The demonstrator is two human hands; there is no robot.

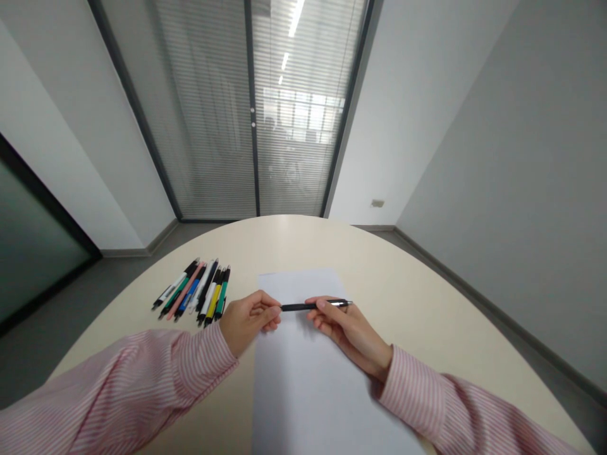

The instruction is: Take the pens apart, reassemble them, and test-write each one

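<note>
My left hand [249,322] and my right hand [348,332] meet above a white sheet of paper [303,385] lying on a cream oval table [393,303]. Between them runs a black ballpoint pen [308,306] with a silver tip pointing right. My right thumb and fingers grip its middle, while my curled left fingers close on its black rear end. To the left of my left hand lies a bunch of several coloured pens [194,292], side by side and pointing toward the far edge.
The table's curved far edge [284,218] meets a grey floor. Beyond stands a glass partition with closed slatted blinds [251,120]. A grey wall [493,170] rises at the right, with a small wall socket [377,203]. Pink striped sleeves [128,392] cover both forearms.
</note>
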